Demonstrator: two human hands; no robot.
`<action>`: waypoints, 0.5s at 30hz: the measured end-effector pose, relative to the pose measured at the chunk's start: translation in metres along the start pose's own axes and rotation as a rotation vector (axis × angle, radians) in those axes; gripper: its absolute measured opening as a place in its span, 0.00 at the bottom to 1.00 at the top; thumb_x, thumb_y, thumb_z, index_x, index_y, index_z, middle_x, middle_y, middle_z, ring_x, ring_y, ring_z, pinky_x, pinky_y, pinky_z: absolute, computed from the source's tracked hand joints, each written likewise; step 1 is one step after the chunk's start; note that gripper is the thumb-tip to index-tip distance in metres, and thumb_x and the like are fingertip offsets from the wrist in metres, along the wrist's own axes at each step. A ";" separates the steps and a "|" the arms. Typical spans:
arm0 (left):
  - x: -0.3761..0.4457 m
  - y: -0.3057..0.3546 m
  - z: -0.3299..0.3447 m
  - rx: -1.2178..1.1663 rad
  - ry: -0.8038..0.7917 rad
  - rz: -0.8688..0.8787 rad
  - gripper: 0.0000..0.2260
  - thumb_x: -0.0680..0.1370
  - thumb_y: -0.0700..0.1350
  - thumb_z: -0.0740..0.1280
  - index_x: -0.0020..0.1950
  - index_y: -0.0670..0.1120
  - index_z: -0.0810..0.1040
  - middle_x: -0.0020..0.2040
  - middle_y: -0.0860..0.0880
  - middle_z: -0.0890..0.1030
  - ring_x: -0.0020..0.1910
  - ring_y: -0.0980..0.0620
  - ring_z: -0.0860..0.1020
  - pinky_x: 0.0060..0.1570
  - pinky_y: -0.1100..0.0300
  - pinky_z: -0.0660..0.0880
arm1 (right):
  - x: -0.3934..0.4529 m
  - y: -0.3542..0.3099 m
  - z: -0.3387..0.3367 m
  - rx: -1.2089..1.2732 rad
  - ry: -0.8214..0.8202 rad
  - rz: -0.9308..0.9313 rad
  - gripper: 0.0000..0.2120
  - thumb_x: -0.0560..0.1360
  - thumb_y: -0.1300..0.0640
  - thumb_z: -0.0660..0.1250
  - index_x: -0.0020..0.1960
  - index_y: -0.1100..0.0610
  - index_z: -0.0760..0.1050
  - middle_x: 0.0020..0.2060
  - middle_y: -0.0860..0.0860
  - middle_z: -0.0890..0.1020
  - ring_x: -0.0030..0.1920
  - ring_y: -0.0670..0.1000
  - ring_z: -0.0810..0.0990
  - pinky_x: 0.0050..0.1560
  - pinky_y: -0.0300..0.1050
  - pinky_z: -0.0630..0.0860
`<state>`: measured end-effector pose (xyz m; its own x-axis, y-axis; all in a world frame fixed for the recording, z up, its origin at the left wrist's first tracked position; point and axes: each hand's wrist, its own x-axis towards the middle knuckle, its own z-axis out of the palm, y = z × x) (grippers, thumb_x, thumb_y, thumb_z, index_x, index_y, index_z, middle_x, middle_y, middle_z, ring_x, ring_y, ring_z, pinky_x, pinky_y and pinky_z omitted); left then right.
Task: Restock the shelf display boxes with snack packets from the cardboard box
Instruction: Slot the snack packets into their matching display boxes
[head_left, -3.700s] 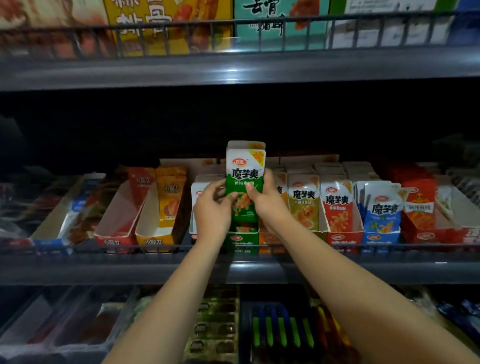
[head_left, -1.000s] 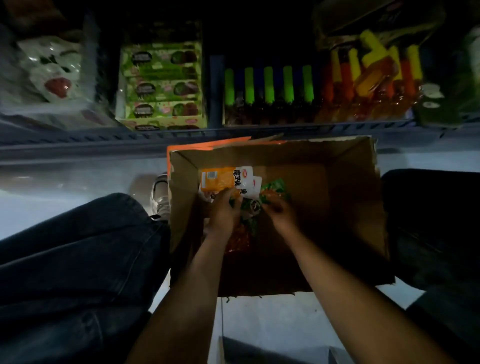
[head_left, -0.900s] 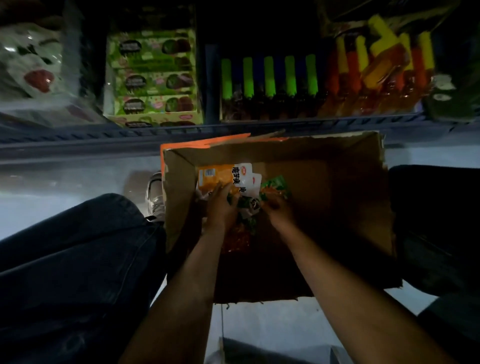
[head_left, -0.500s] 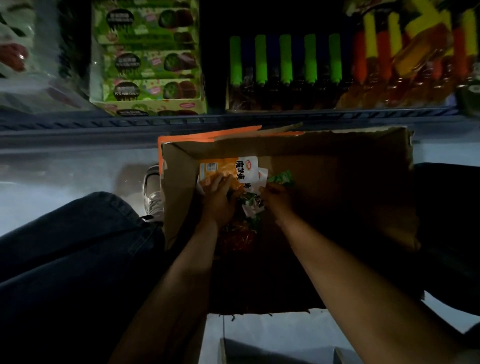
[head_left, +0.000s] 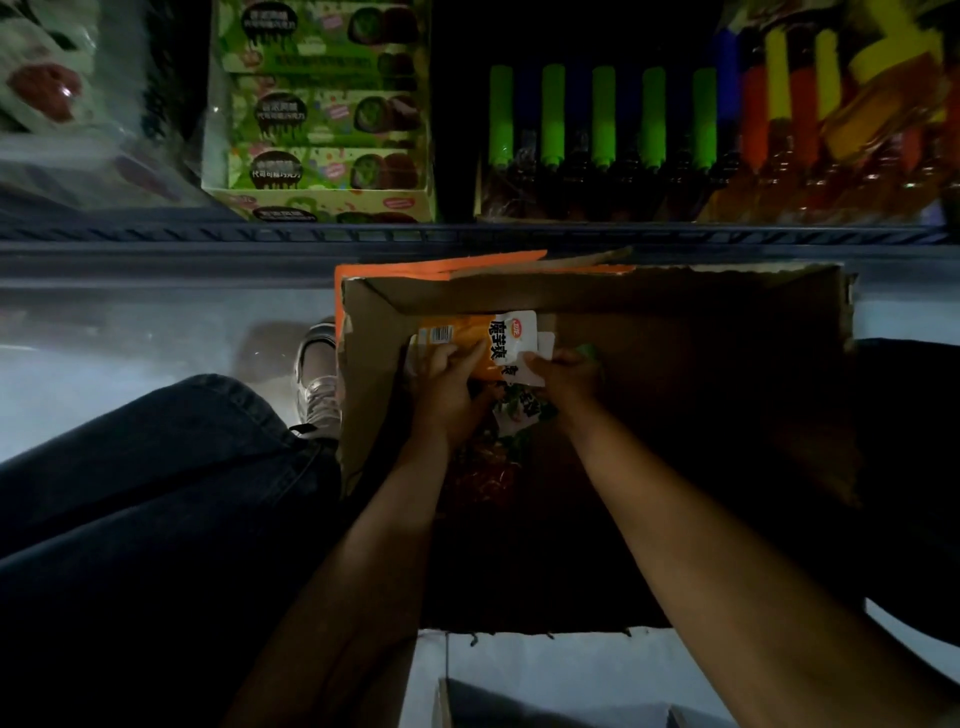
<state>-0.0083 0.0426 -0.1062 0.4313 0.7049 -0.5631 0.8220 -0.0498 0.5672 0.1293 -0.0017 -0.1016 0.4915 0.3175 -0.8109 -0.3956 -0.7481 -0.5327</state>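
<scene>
An open brown cardboard box (head_left: 675, 291) stands on the floor below the shelf. Both my hands reach into its far left corner. My left hand (head_left: 447, 384) grips an orange and white snack packet (head_left: 483, 338) lying sideways, its barcode to the left. My right hand (head_left: 566, 376) pinches the white end of the packets at that stack's right side, with a green packet (head_left: 589, 351) peeking beyond my fingers. More green and red packets (head_left: 509, 415) lie dimly between my wrists. The display boxes on the upper shelf are out of sight.
The bottom shelf edge (head_left: 467, 236) runs just behind the box. On it sit green chocolate boxes (head_left: 322, 119) and rows of green-capped (head_left: 602, 119) and orange-capped bottles (head_left: 779, 114). My knee in dark jeans (head_left: 156, 467) and a shoe (head_left: 317, 374) are left of the box.
I have turned from the middle shelf, where both hands held a green packet, down to the cardboard box. Over the last second both hands gathered packets and the orange one lifted slightly.
</scene>
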 end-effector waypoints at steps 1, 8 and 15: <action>0.000 0.000 0.000 0.016 0.015 0.017 0.28 0.75 0.52 0.68 0.74 0.54 0.63 0.73 0.47 0.59 0.72 0.44 0.56 0.71 0.52 0.55 | -0.003 -0.003 -0.005 0.029 -0.018 -0.004 0.04 0.73 0.60 0.70 0.43 0.57 0.75 0.40 0.49 0.78 0.46 0.51 0.77 0.39 0.39 0.75; -0.004 0.011 0.000 0.043 -0.047 0.214 0.29 0.74 0.52 0.70 0.73 0.55 0.65 0.76 0.51 0.60 0.75 0.47 0.55 0.74 0.52 0.54 | -0.014 -0.023 -0.049 0.005 -0.228 0.068 0.09 0.74 0.61 0.67 0.54 0.58 0.76 0.49 0.54 0.80 0.41 0.48 0.78 0.38 0.39 0.72; -0.018 0.033 0.008 -0.038 0.010 0.250 0.24 0.78 0.46 0.66 0.73 0.54 0.66 0.68 0.47 0.74 0.65 0.47 0.72 0.59 0.56 0.71 | -0.032 -0.040 -0.068 0.192 -0.337 0.134 0.03 0.76 0.63 0.63 0.48 0.57 0.74 0.42 0.52 0.79 0.39 0.49 0.78 0.40 0.38 0.69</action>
<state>0.0140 0.0224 -0.0822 0.6158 0.6808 -0.3966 0.6756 -0.1972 0.7104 0.1827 -0.0214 -0.0378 0.1564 0.4221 -0.8930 -0.5924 -0.6833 -0.4267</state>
